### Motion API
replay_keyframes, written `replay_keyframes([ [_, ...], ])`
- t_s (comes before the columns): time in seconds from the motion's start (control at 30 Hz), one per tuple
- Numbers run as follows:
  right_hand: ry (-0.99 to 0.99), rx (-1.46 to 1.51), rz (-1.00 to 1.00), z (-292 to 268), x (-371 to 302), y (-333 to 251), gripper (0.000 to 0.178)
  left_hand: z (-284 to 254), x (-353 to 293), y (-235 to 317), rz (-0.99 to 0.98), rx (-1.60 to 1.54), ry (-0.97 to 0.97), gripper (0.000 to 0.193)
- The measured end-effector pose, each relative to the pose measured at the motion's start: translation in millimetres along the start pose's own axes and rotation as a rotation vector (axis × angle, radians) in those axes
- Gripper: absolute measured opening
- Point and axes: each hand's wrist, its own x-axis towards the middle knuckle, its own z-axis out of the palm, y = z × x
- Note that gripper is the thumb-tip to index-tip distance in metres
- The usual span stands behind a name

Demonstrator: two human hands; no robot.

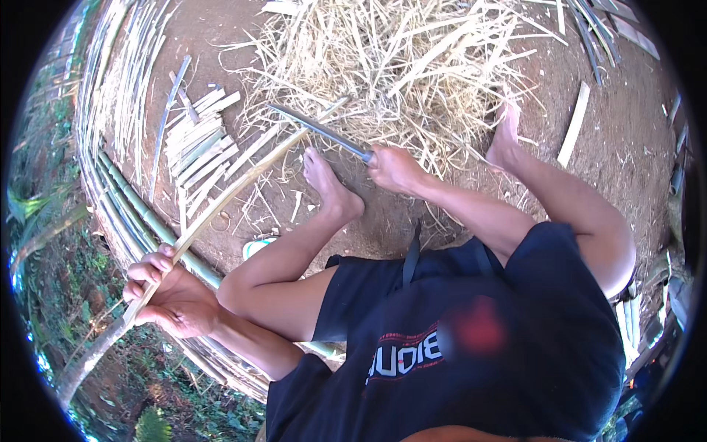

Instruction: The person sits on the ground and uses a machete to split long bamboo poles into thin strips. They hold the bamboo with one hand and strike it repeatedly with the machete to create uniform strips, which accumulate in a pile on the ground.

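Note:
My left hand [177, 298] has its fingers curled round a long, pale bamboo strip [221, 202], which slants up and right from the lower left. In my right hand [398, 169] is the handle of a long, narrow-bladed knife [324, 131]. The grey blade points up and left and crosses the strip near its far end. Whether the edge bites into the strip, I cannot tell. Just beyond the crossing, the strip's tip lies over a big heap of pale shavings [383, 59].
Short split bamboo pieces [202, 140] lie stacked left of the heap. Long bamboo poles [121, 195] and thin strips [121, 81] line the left side. One flat strip [574, 125] is on the dirt at right. My bare feet [331, 188] flank the work area.

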Motion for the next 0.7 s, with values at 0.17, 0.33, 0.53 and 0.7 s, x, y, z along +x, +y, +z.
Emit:
replay_keyframes([
  [0.17,0.058,-0.075,-0.091,5,32,35,0.019,5,-6,-3,0.020,-0.015,0.045,0.042],
  [0.33,0.095,0.051,0.109,-8,35,16,0.016,14,2,-7,0.038,-0.026,0.062,0.039],
  [0.53,0.092,-0.060,0.215,-11,68,61,0.022,9,3,-3,0.020,-0.035,0.043,0.039],
  [0.7,0.003,-0.004,0.242,-21,47,40,0.024,13,1,-7,0.031,-0.029,0.041,0.037],
])
